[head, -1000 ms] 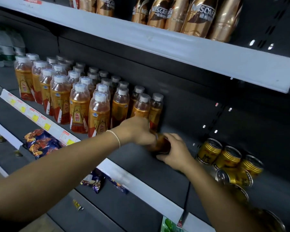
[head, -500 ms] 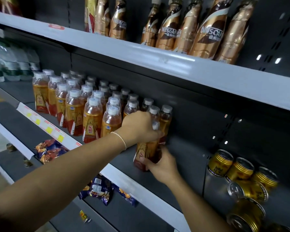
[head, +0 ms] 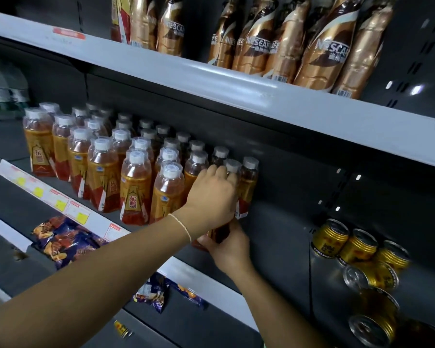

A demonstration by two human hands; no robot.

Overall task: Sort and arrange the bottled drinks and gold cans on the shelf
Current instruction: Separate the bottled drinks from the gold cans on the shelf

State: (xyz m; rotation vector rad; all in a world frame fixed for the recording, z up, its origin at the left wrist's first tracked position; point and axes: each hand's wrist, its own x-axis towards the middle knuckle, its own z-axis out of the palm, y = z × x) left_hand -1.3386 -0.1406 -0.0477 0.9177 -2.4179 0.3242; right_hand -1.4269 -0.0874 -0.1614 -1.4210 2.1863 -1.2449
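Held: 1 clear plastic bottle of amber drink with an orange-and-red label, upright or nearly so, at the right-hand front corner of the block of like white-capped bottles on the dark grey metal shelf; base at or just above the shelf board, contact not discernible. Placed there, by judgement, to extend the front row and square off the block. Left hand: laid over the upper half from above, fingers curled toward the neck, fingertips close by the cap of a neighbouring bottle; clasping the bottle, apparently to steady it against tipping. Right hand: below, fingers and thumb wrapped round the base, likewise clasping, apparently to guide the foot into its slot. Neither grip slack; cap of the held bottle hidden under the left hand. Thin pale cord bracelet on the left wrist. Unsorted: gold ring-pull cans, well apart to the right, 3 in a loose row, others on their sides, none touched. Above: gold-and-brown sleeved coffee bottles. Below: blue snack packets. Step in hand, by judgement: seating this bottle; cans not yet begun.
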